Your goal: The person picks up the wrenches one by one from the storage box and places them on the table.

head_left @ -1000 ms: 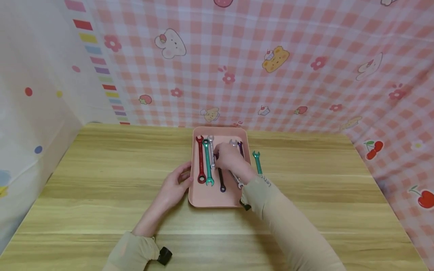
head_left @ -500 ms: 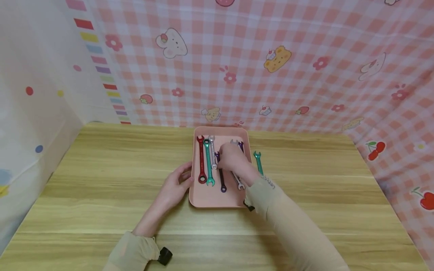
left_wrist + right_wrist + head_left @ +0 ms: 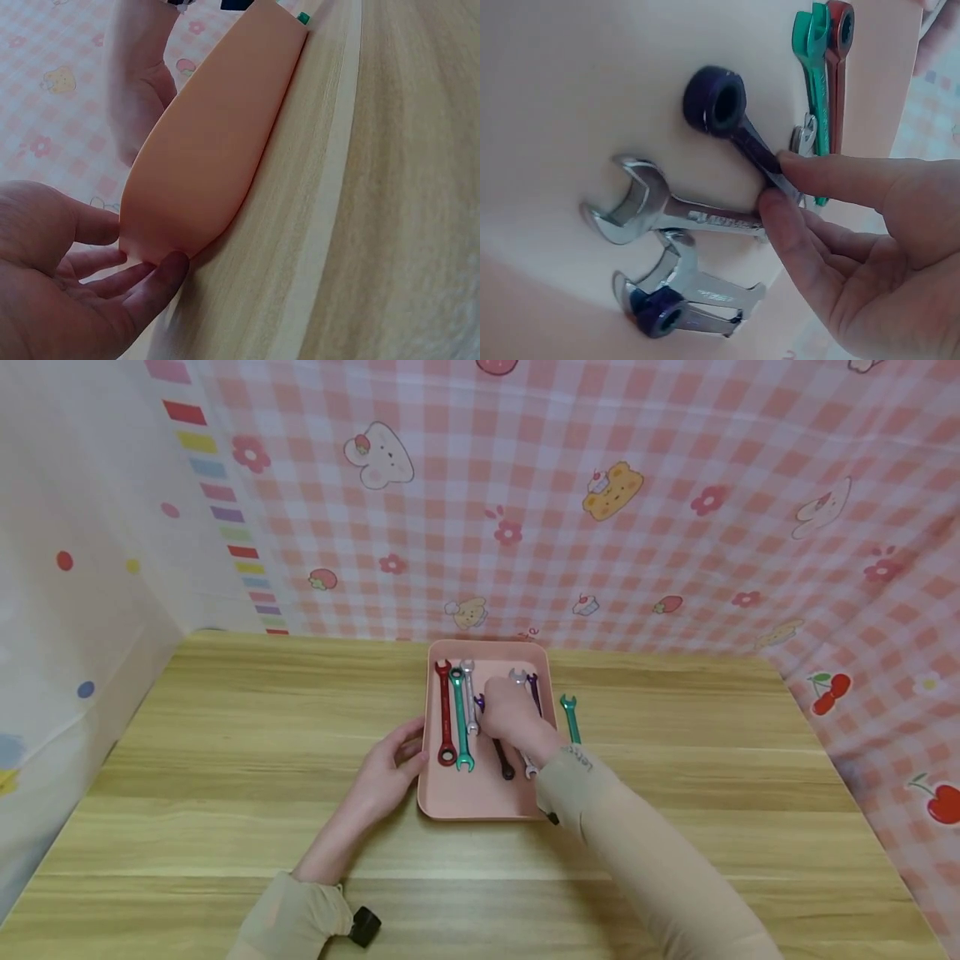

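Pinching the dark purple wrench (image 3: 754,148) between thumb and finger, the right hand (image 3: 513,712) has its grip closed on the handle, over the pink tray (image 3: 465,800). The left hand (image 3: 386,777), its grip loose, touches the tray's left outer wall. A red wrench (image 3: 446,714) and a green wrench (image 3: 461,718) lie side by side in the tray; another green wrench (image 3: 572,722) lies on the table (image 3: 225,735), near its right wall.

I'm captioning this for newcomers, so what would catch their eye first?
The pink checked cloth behind the table probably grabs the eye first. Next comes the tray, where the right hand pinches a purple wrench. A green wrench lies outside the tray, to its right.
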`<action>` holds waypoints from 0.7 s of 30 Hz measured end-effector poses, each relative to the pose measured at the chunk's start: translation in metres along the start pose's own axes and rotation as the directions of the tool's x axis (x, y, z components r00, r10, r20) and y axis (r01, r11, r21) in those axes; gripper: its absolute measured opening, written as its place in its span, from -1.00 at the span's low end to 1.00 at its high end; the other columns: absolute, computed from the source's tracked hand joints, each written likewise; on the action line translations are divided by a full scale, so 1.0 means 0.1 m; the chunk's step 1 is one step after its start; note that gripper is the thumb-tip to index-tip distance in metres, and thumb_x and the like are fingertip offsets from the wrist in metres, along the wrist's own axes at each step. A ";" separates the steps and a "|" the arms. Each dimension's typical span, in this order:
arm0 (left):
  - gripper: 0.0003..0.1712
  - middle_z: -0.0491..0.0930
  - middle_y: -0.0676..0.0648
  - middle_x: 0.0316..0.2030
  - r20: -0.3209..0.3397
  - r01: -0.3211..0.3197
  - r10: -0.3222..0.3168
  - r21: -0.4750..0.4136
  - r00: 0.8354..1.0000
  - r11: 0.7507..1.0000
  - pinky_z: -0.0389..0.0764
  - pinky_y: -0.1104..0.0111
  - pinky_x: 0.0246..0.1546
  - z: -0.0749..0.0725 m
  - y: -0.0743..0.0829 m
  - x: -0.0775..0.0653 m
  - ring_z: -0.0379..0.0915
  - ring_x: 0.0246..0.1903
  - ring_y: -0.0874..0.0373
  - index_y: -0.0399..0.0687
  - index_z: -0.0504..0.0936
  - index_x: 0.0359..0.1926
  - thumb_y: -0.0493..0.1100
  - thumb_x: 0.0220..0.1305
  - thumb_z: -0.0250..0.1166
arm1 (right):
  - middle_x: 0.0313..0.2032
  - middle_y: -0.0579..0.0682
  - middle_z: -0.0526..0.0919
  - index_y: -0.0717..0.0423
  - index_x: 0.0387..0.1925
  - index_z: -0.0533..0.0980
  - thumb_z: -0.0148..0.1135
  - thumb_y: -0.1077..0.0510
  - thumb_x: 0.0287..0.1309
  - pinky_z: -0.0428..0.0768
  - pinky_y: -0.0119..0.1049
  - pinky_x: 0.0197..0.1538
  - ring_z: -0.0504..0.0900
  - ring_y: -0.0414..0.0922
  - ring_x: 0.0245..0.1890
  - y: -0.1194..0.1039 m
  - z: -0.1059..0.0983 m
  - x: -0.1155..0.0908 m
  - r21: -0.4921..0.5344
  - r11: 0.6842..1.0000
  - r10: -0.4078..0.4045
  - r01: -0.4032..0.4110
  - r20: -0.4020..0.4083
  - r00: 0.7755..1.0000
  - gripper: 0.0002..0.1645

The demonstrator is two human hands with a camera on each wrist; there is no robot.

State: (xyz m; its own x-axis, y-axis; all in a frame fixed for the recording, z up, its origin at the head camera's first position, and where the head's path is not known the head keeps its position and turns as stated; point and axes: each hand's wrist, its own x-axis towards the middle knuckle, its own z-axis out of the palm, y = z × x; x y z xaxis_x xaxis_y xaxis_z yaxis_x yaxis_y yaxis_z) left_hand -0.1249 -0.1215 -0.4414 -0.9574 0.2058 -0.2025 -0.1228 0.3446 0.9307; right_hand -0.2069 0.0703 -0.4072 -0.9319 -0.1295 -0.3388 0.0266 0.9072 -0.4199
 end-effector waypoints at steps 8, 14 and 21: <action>-0.37 0.32 -0.39 0.53 -0.002 -0.005 0.005 0.005 1.000 1.000 0.48 -0.05 0.50 -0.01 -0.01 0.00 0.38 0.49 -0.27 -0.29 0.21 0.59 -0.34 0.59 0.07 | -0.46 0.02 0.51 0.19 -0.35 0.52 0.38 0.29 0.17 0.43 -0.41 -0.44 0.54 -0.08 -0.44 0.00 -0.02 0.06 -0.027 0.997 0.070 -0.070 -0.010 0.998 -0.85; -0.36 0.33 -0.38 0.53 -0.004 0.004 -0.004 -0.008 1.000 1.000 0.49 -0.04 0.50 0.00 -0.02 0.00 0.38 0.50 -0.27 -0.28 0.20 0.60 -0.32 0.59 0.07 | -0.59 -0.05 0.51 0.10 -0.58 0.48 0.38 0.29 0.15 0.38 -0.43 -0.51 0.50 -0.14 -0.53 -0.02 0.01 0.08 -0.014 0.997 0.071 -0.071 -0.004 0.997 -0.72; -0.36 0.34 -0.41 0.52 0.002 -0.007 0.007 -0.012 1.000 1.000 0.50 -0.03 0.49 0.00 -0.02 0.01 0.38 0.49 -0.28 -0.31 0.20 0.59 -0.34 0.59 0.06 | -0.11 0.09 0.79 0.20 -0.17 0.70 0.38 0.35 0.19 0.67 -0.36 -0.19 0.68 -0.05 -0.17 0.00 0.01 0.08 0.144 0.988 0.064 -0.058 -0.036 0.997 -0.84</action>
State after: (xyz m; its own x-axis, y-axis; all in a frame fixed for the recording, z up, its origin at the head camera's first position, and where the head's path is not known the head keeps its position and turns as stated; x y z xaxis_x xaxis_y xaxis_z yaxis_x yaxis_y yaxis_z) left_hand -0.1254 -0.1216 -0.4432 -0.9578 0.2097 -0.1965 -0.1192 0.3324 0.9356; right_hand -0.2143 0.0688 -0.4110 -0.9406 -0.0567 -0.3346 0.1325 0.8463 -0.5159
